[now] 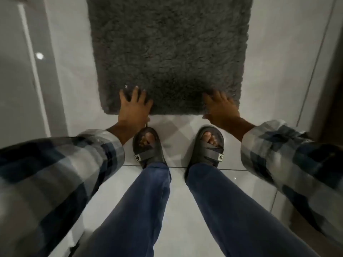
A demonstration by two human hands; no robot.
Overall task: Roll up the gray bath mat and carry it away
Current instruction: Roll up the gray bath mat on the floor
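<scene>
A shaggy gray bath mat (169,51) lies flat on the pale tiled floor, running from just ahead of my feet to the top of the view. My left hand (133,106) rests on its near left corner with fingers spread over the pile. My right hand (220,106) lies on the near right corner, fingers on top and the thumb at the near edge. Whether either hand has closed on the edge I cannot tell; the mat's near edge still looks flat.
My two feet in dark sandals (148,145) stand on the glossy white tiles (178,191) just behind the mat. A grey wall or door panel (22,71) runs along the left, and a dark frame edge (332,89) along the right.
</scene>
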